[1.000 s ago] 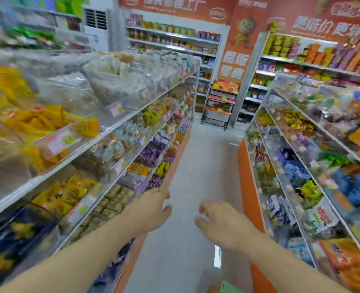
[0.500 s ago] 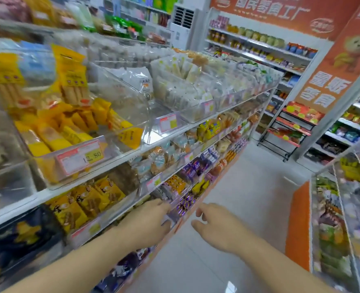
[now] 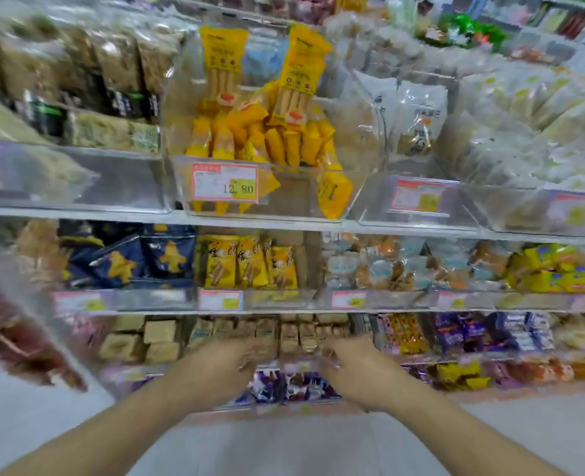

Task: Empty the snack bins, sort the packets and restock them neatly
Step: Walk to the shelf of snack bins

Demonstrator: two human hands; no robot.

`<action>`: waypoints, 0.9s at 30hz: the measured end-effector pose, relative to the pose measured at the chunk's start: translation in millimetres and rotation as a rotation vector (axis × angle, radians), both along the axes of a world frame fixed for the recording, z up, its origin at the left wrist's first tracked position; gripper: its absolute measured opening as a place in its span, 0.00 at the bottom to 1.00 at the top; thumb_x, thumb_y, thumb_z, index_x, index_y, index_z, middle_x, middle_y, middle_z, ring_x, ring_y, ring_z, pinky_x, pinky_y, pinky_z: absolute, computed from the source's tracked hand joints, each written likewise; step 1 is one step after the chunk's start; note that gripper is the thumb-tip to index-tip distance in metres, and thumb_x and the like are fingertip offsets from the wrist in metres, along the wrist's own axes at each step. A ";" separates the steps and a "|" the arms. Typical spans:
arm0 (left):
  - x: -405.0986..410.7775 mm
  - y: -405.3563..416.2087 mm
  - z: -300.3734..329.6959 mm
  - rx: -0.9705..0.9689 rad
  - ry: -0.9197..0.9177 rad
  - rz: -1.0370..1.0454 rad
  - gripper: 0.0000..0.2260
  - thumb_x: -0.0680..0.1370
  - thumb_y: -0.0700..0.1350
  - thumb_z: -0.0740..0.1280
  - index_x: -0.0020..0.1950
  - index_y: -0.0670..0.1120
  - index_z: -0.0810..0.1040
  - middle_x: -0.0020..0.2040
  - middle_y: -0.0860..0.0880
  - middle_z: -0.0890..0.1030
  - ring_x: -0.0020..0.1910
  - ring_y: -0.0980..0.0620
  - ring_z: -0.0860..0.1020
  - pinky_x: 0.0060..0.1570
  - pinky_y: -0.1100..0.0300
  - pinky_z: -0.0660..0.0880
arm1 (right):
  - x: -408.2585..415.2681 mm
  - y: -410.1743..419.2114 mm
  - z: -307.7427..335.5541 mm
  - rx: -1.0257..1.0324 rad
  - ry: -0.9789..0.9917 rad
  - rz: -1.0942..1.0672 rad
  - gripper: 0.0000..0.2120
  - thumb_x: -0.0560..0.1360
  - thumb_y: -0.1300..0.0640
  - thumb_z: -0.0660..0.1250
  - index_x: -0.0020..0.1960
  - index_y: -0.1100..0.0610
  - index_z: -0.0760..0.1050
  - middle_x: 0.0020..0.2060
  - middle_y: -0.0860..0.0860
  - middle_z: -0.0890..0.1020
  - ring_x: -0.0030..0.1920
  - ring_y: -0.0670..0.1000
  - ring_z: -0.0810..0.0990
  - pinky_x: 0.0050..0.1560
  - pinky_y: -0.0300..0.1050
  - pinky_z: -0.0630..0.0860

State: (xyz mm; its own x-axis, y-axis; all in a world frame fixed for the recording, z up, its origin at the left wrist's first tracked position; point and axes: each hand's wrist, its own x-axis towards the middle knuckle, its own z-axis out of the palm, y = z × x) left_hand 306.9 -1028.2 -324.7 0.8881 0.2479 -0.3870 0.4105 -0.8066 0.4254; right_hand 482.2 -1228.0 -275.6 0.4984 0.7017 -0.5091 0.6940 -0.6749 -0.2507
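I face a shelf rack of clear snack bins. The centre bin [image 3: 352, 197] on the upper shelf holds yellow stick packets [image 3: 277, 139] behind a price tag reading 12.80. Below it sits a bin of orange-yellow packets [image 3: 249, 266], and lower still a row of small tan packets [image 3: 284, 333]. My left hand [image 3: 215, 369] and my right hand [image 3: 359, 372] are stretched forward side by side in front of that lower row. Both are blurred, fingers loosely bent, and hold nothing that I can make out.
Dark blue star-print bags [image 3: 129, 259] lie left of the orange packets, and purple and yellow packets [image 3: 462, 331] fill bins to the right. White bagged snacks [image 3: 418, 118] sit upper right. A blurred red-brown bag [image 3: 16, 341] juts in at the left edge. Grey floor [image 3: 284, 448] lies below.
My view has swung left from looking down the aisle to facing the shelf rack squarely. Both hands stay stretched out in front, now before the lower bins.
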 end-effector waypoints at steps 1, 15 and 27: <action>-13.8 0.4 -4.0 0.031 -0.006 0.051 0.18 0.81 0.56 0.60 0.72 0.63 0.69 0.61 0.54 0.81 0.57 0.49 0.81 0.52 0.55 0.79 | -4.7 2.7 -6.6 0.005 0.008 0.016 0.12 0.82 0.45 0.62 0.60 0.51 0.75 0.55 0.54 0.81 0.47 0.56 0.80 0.40 0.46 0.75; -110.8 -22.6 -177.3 -0.106 -0.037 0.378 0.15 0.82 0.54 0.64 0.69 0.58 0.75 0.66 0.60 0.77 0.63 0.57 0.77 0.61 0.60 0.74 | -71.3 -12.6 -205.5 -0.064 0.219 0.048 0.14 0.80 0.40 0.63 0.62 0.47 0.73 0.55 0.44 0.77 0.54 0.47 0.77 0.57 0.49 0.77; -93.0 -60.6 -514.4 -0.056 -0.059 0.375 0.21 0.82 0.58 0.64 0.75 0.58 0.72 0.72 0.59 0.74 0.68 0.55 0.76 0.62 0.58 0.75 | -54.5 -27.2 -558.6 -0.054 0.204 0.136 0.22 0.79 0.34 0.62 0.70 0.42 0.69 0.61 0.39 0.74 0.61 0.44 0.76 0.61 0.48 0.76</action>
State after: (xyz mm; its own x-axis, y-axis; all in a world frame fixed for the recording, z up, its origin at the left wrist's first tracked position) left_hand 213.9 -1088.8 -839.1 0.7607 0.5399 -0.3604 0.6465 -0.5798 0.4958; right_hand 427.8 -1255.2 -834.3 0.2841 0.7247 -0.6278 0.7182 -0.5946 -0.3614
